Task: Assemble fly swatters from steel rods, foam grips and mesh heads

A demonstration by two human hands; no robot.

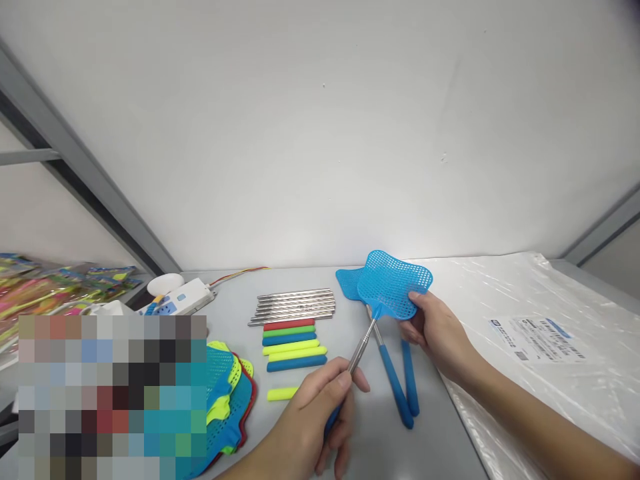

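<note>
Blue plastic mesh sits between thumb and fingers at its near right edge: our right hand (440, 327) is pinched on the head of the swatter (395, 283), while our left hand (327, 407) is wrapped around its blue handle and the base of the metal shaft. We judge that holding both ends steadies the slim shaft, with the head tipped up where we can look it over. Behind and below the right-hand pinch lie more blue swatters (395, 387), probably set there to be within easy reach (their handles fan toward us, and we cannot count the heads). Beyond the left hand, the metal rods (295, 308) and coloured sleeves (293, 343) rest in rows, which we suppose makes picking singly easier. Left of that hand, loose mesh heads (230, 400) are stacked, perhaps to save room. The swatter itself, slanting up from left hand to right, looks bright and clean: a wavy-edged, evenly holed head, a neck narrowing into shiny metal, and a blue grip mostly hidden by our fingers.
</note>
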